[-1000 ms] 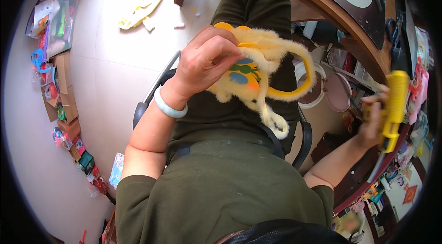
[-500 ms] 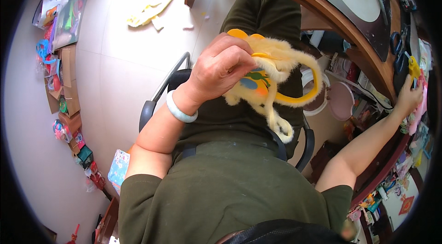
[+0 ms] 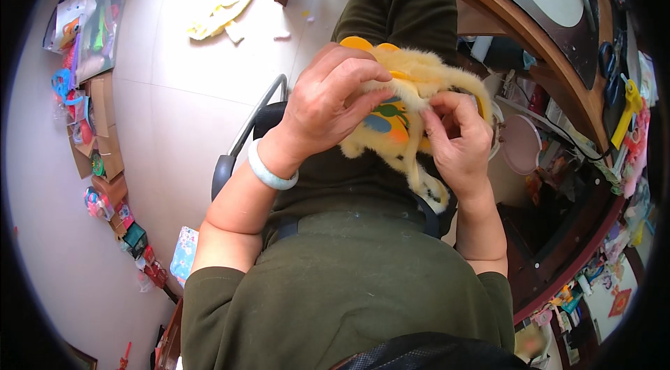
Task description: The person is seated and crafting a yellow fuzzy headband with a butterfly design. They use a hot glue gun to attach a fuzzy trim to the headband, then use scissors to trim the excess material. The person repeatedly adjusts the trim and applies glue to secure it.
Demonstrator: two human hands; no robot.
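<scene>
A pale yellow plush piece (image 3: 419,59), fuzzy at the edges, with orange rounded parts and blue, green and orange patches, hangs over my lap. Its long furry strips dangle below my hands. My left hand (image 3: 324,101), with a pale bangle on the wrist, pinches the plush from the left. On the other side my right hand (image 3: 457,136) has thumb and fingertips closed on a furry strip of it. Anything small between the fingertips is hidden. A yellow-handled tool (image 3: 630,108), likely small snips, lies at the desk's right edge, apart from both hands.
The curved wooden desk edge (image 3: 537,38) runs along the upper right, with dark-handled scissors (image 3: 608,66) and a dark mat on it. A pink round bin lid (image 3: 520,143) sits below. Yellow cloth (image 3: 225,14) lies on the floor. Boxes and bags (image 3: 101,115) line the left wall.
My right hand has left the yellow tool at the desk's right edge and come in to the plush piece, closing on its strip. My left hand keeps its hold.
</scene>
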